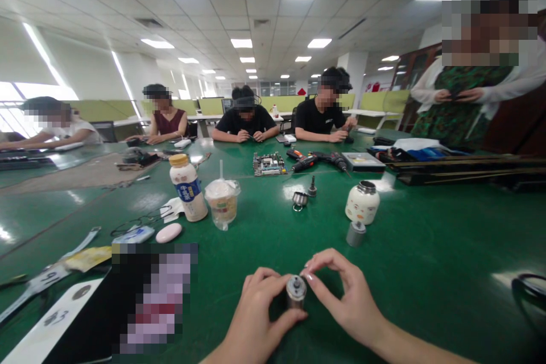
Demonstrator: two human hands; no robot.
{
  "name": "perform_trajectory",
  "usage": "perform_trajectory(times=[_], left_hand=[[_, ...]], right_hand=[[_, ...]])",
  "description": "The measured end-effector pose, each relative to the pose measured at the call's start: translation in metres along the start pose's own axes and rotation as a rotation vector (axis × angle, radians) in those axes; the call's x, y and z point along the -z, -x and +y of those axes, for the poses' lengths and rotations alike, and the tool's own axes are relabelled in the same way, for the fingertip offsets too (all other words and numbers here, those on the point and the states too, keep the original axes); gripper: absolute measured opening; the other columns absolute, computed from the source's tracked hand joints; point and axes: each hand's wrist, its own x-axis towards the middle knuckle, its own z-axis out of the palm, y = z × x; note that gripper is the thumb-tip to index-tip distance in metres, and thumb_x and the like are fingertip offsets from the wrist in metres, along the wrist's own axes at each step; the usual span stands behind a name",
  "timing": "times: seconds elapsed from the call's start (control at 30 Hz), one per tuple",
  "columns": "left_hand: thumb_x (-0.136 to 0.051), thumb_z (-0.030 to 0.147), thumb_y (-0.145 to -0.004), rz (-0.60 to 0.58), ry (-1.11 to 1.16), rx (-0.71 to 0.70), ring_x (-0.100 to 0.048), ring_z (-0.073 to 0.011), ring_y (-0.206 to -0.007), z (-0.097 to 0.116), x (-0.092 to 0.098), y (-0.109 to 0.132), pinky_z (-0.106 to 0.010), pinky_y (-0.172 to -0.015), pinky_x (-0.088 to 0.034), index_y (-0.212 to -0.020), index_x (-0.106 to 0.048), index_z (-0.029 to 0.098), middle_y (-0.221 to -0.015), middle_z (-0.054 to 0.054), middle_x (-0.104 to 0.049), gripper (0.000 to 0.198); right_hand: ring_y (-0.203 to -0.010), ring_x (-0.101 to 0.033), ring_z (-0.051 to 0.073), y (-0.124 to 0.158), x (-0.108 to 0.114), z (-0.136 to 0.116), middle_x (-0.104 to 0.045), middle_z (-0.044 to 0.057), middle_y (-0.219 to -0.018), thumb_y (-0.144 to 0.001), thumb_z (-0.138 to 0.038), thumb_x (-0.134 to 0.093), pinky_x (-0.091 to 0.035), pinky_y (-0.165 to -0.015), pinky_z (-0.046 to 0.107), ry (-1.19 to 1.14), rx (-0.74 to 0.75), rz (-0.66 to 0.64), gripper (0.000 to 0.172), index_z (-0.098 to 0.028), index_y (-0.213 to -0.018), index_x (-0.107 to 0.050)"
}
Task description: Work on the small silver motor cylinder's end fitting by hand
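Observation:
A small metal motor (296,296), a cylinder with a short shaft in the middle of its top, stands upright at the table's near side. My left hand (260,310) grips it, with the thumb on the near side and the fingers around the far side. At the motor's upper right edge is my right hand (341,293), its thumb and forefinger brought together in a pinch. Whatever lies between those two fingertips is too small to make out. Beyond my right hand a second grey metal cylinder (356,234) stands in front of a white patterned jar (362,203).
Farther on lie a steel ring-shaped part (300,199), a dark geared part (313,186), a circuit board (269,164) and power drills (318,160). A bottle (187,189), a drink cup (222,205) and a phone-like black slab (98,301) are leftward. Several people sit opposite; one stands right.

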Motion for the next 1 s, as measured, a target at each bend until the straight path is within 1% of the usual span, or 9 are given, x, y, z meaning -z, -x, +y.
perform_trajectory(times=[0.1, 0.17, 0.37, 0.4, 0.5, 0.6, 0.73, 0.9, 1.0], left_hand=[[-0.075, 0.030, -0.080, 0.021, 0.001, -0.004, -0.056, -0.0264, -0.099, -0.001, -0.001, 0.000, -0.038, -0.085, -0.042, -0.103, -0.070, 0.026, -0.100, -0.004, -0.070, 0.024], [-0.075, 0.029, -0.081, 0.022, -0.005, -0.004, -0.057, -0.0264, -0.098, -0.001, -0.001, 0.000, -0.038, -0.085, -0.042, -0.097, -0.070, 0.023, -0.097, -0.005, -0.070, 0.018], [-0.076, 0.033, -0.080, -0.013, -0.010, 0.006, -0.056, -0.0266, -0.100, -0.001, -0.001, -0.002, -0.039, -0.086, -0.042, -0.109, -0.069, 0.028, -0.100, -0.003, -0.071, 0.031], [-0.076, 0.033, -0.079, -0.011, -0.007, 0.012, -0.056, -0.0266, -0.100, -0.001, -0.001, -0.002, -0.039, -0.086, -0.042, -0.110, -0.069, 0.028, -0.101, -0.003, -0.071, 0.032], [-0.077, 0.029, -0.079, 0.001, 0.000, 0.010, -0.056, -0.0267, -0.100, -0.001, -0.002, -0.001, -0.039, -0.086, -0.042, -0.109, -0.069, 0.027, -0.101, -0.003, -0.070, 0.031], [-0.076, 0.025, -0.079, 0.010, 0.000, 0.006, -0.056, -0.0266, -0.099, -0.001, -0.002, -0.001, -0.039, -0.085, -0.042, -0.102, -0.070, 0.024, -0.098, -0.003, -0.070, 0.024], [-0.075, 0.029, -0.080, -0.002, -0.003, -0.002, -0.056, -0.0268, -0.099, -0.001, -0.002, -0.001, -0.039, -0.085, -0.042, -0.104, -0.070, 0.026, -0.097, -0.003, -0.071, 0.024], [-0.077, 0.035, -0.079, -0.004, -0.008, 0.023, -0.055, -0.0279, -0.100, -0.001, -0.001, 0.000, -0.040, -0.087, -0.042, -0.111, -0.069, 0.026, -0.100, -0.005, -0.070, 0.034], [-0.077, 0.034, -0.078, -0.004, -0.022, 0.028, -0.055, -0.0283, -0.101, -0.002, -0.001, 0.000, -0.041, -0.087, -0.042, -0.109, -0.070, 0.025, -0.100, -0.006, -0.070, 0.033]], right_hand=[[-0.097, -0.066, 0.021, 0.000, -0.001, -0.005, -0.071, 0.005, -0.101, -0.086, -0.018, -0.063, -0.052, -0.087, 0.035, 0.000, 0.006, -0.138, 0.018, -0.023, -0.102, -0.066], [-0.099, -0.065, 0.021, 0.000, -0.002, -0.007, -0.071, 0.005, -0.101, -0.085, -0.016, -0.062, -0.052, -0.088, 0.035, -0.001, 0.028, -0.184, 0.019, -0.023, -0.103, -0.068], [-0.075, -0.065, 0.018, 0.000, 0.001, 0.000, -0.065, 0.002, -0.078, -0.087, -0.020, -0.060, -0.053, -0.071, 0.032, 0.017, 0.017, 0.019, 0.002, -0.021, -0.086, -0.061], [-0.079, -0.066, 0.019, 0.000, 0.002, 0.001, -0.066, 0.003, -0.082, -0.087, -0.020, -0.060, -0.053, -0.074, 0.033, 0.017, 0.015, 0.023, 0.002, -0.021, -0.089, -0.061], [-0.098, -0.065, 0.021, 0.000, 0.000, -0.001, -0.069, 0.005, -0.102, -0.085, -0.017, -0.063, -0.051, -0.088, 0.037, 0.026, 0.015, -0.084, 0.021, -0.023, -0.105, -0.063], [-0.101, -0.065, 0.021, 0.001, -0.004, -0.003, -0.070, 0.004, -0.103, -0.084, -0.016, -0.065, -0.051, -0.089, 0.037, 0.025, 0.027, -0.171, 0.024, -0.026, -0.106, -0.068], [-0.085, -0.067, 0.019, 0.000, -0.008, 0.000, -0.071, 0.002, -0.085, -0.083, -0.017, -0.069, -0.053, -0.078, 0.034, 0.015, 0.023, -0.078, 0.007, -0.024, -0.085, -0.069], [-0.086, -0.070, 0.019, -0.009, -0.002, 0.012, -0.071, 0.002, -0.083, -0.086, -0.023, -0.068, -0.053, -0.082, 0.034, -0.007, -0.004, 0.127, 0.009, -0.022, -0.079, -0.062], [-0.090, -0.070, 0.021, -0.015, 0.004, 0.025, -0.072, 0.004, -0.089, -0.086, -0.024, -0.067, -0.052, -0.085, 0.036, 0.048, -0.155, 0.029, 0.006, -0.021, -0.085, -0.063]])
